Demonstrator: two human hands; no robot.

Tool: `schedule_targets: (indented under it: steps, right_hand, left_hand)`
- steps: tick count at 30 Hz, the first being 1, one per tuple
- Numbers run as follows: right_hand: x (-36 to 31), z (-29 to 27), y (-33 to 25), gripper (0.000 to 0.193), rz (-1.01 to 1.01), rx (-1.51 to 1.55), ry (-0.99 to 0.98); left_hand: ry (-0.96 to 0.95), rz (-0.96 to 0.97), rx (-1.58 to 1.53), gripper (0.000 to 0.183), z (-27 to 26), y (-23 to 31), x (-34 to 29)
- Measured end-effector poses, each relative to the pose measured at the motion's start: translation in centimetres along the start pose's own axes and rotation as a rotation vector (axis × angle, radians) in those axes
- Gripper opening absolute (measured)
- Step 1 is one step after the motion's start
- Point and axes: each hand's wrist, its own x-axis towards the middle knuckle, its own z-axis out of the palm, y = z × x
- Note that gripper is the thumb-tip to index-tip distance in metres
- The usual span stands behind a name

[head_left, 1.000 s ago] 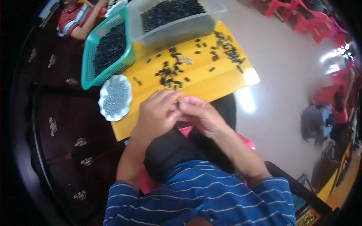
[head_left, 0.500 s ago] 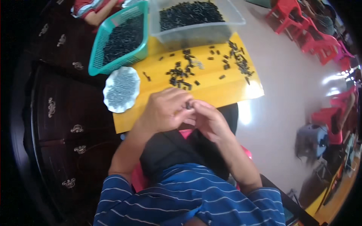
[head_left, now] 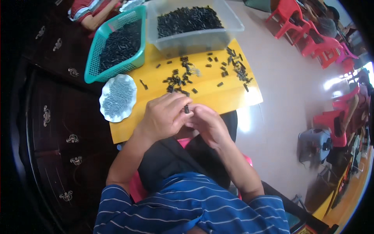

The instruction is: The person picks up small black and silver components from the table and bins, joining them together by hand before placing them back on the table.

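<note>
In front of my lap, at the yellow table's near edge, my left hand (head_left: 165,115) is closed, pinching a small black cylindrical piece (head_left: 187,109) between thumb and forefinger. My right hand (head_left: 209,124) is closed too, its fingertips bent in against the piece's side; what they grip is hidden. Beyond my hands, loose black pieces (head_left: 177,82) lie in a heap on the yellow table (head_left: 210,87). A scalloped white dish (head_left: 102,102) full of small silvery pins (head_left: 118,97) stands left of my left hand.
A green plastic basket (head_left: 90,64) and a clear plastic bin (head_left: 187,42), both holding many black pieces, stand at the table's far side. More pieces (head_left: 239,68) lie far right. Another person's arm (head_left: 97,19) shows far left. Dark drawers (head_left: 58,128) line the left; red chairs (head_left: 286,19) stand right.
The whole view has shifted a little, with table and containers now slightly further left and lower. The black piece between my fingers now shows more plainly, standing upright.
</note>
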Motion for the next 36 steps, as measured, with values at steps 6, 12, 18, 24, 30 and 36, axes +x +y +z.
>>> schedule_targets:
  steps: [6, 12, 18, 24, 30, 36]
  right_hand:
    - [-3.2, -1.2, -7.7, 0.077, -0.814, -0.186, 0.399]
    - [-13.1, -4.1, -20.8, 0.048, -1.279, -0.097, -0.224]
    - [-4.2, 0.8, -6.3, 0.04, -0.514, -0.885, 0.321]
    - [-3.6, 4.5, -1.6, 0.044, -0.044, -0.268, -0.051]
    - [-2.4, 3.3, -1.2, 0.03, -0.048, -0.37, -0.046]
    - [-3.2, 3.7, -2.5, 0.025, 0.017, -0.342, 0.086]
  left_hand:
    - [-0.073, 0.03, 0.01, 0.034, 0.8, -1.1, -0.5]
    - [-0.014, -0.067, -0.024, 0.038, -1.1, -0.6, -1.3]
    - [0.012, -0.066, -0.057, 0.036, -1.8, 0.2, -1.2]
    - [0.015, -0.002, -0.093, 0.032, -1.8, 0.9, -0.4]
    - [-0.035, 0.04, -0.049, 0.026, -1.0, 1.2, -0.5]
    - [-0.046, 0.125, -0.027, 0.022, 0.5, 2.0, 0.3]
